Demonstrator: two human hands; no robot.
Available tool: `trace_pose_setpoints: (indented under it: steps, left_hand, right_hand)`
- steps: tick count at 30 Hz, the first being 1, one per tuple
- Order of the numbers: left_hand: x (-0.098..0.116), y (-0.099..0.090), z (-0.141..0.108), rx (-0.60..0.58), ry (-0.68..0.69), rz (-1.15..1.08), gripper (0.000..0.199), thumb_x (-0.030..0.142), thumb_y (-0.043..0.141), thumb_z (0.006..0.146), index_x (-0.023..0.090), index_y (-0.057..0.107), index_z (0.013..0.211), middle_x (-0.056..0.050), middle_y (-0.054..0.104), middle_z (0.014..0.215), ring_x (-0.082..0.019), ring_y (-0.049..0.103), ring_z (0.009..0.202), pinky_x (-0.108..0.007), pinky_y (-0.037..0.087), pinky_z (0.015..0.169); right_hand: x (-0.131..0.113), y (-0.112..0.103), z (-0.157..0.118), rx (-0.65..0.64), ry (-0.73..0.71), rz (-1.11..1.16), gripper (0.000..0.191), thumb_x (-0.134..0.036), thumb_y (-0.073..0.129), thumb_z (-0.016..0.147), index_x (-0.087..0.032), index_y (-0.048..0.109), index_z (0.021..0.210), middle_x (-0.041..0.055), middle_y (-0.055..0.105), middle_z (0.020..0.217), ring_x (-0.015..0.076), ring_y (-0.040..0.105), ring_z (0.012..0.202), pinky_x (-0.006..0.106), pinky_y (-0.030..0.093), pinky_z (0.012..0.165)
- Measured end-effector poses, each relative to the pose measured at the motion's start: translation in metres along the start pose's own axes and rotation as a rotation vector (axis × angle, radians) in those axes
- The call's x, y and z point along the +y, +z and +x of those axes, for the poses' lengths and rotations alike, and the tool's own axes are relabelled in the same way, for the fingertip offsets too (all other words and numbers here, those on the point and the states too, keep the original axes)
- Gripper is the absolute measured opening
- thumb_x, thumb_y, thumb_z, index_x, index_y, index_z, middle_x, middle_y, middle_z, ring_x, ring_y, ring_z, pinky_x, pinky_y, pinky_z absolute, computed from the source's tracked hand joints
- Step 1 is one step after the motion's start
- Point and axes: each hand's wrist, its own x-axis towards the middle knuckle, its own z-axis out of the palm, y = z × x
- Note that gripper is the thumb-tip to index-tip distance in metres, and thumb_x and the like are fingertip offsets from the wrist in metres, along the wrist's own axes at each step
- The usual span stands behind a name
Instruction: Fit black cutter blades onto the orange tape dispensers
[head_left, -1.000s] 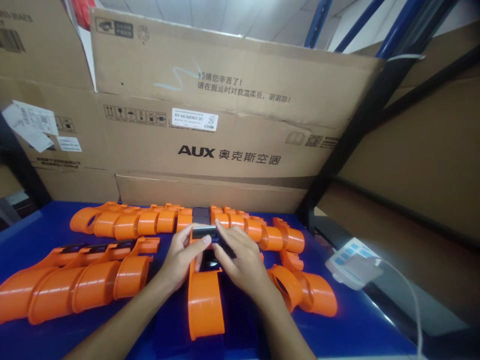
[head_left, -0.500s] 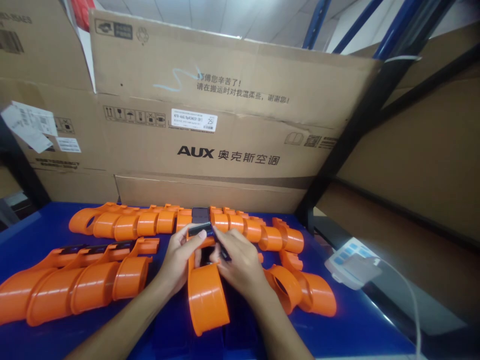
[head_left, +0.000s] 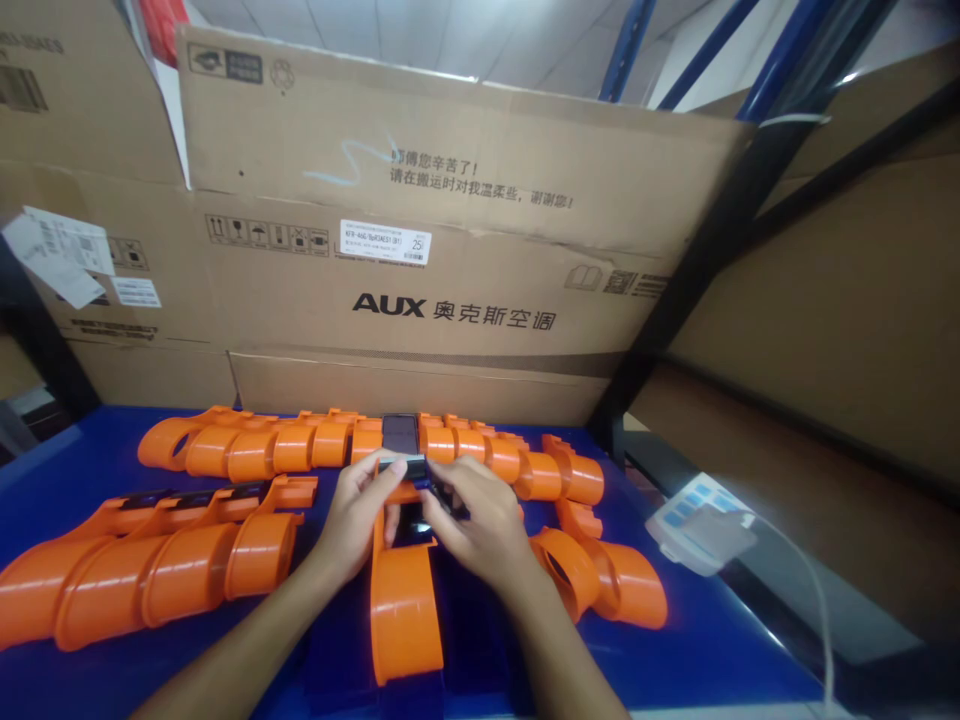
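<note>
An orange plastic part (head_left: 407,615) with a wide ring at its lower end hangs between my hands at the middle of the blue surface. My left hand (head_left: 352,515) is closed on its upper end, the thumb lying on a small black piece (head_left: 409,467) there. From the other side, my right hand (head_left: 480,515) has its fingers closed beside the same black piece. Something dark (head_left: 448,495) shows among those fingers, too covered to name. A dark rectangular device with a screen (head_left: 400,432) stands just behind my hands.
Similar orange parts (head_left: 259,455) stand in a row along the back. More orange parts (head_left: 191,565) lie at left, some with black pieces, and others (head_left: 630,585) at right. A large cardboard box (head_left: 465,260) walls off the back. A white power strip (head_left: 701,525) with a cable is at right.
The held orange part's ring has swung slightly left and down, standing straighter. The black piece has turned more level, and my right fingers have shifted around the dark thing.
</note>
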Motion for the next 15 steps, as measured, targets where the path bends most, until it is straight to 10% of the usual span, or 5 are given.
trace_pose_setpoints:
  steps: [10, 15]
  left_hand:
    - [0.016, -0.008, 0.004, 0.031, -0.017, -0.209, 0.029, 0.043, 0.068, 0.087, 0.015, 0.065, 0.097, -0.005, 0.072, 0.063, -0.008, 0.041, 0.032, -0.021, 0.033, 0.036]
    - [0.020, -0.020, 0.010, 0.104, -0.123, -0.381, 0.027, 0.043, 0.067, 0.087, 0.017, 0.063, 0.080, 0.002, 0.055, 0.043, -0.010, 0.043, 0.032, -0.021, 0.036, 0.037]
  right_hand:
    - [-0.001, -0.014, 0.005, 0.195, 0.262, 0.017, 0.019, -0.022, 0.053, 0.100, -0.021, 0.070, 0.092, 0.0036, 0.069, 0.080, 0.0191, 0.064, 0.070, 0.031, 0.050, 0.069]
    - [0.009, -0.012, 0.009, 0.099, 0.417, -0.014, 0.019, -0.025, 0.054, 0.098, -0.021, 0.068, 0.086, 0.0037, 0.069, 0.080, 0.0203, 0.062, 0.072, 0.032, 0.046, 0.068]
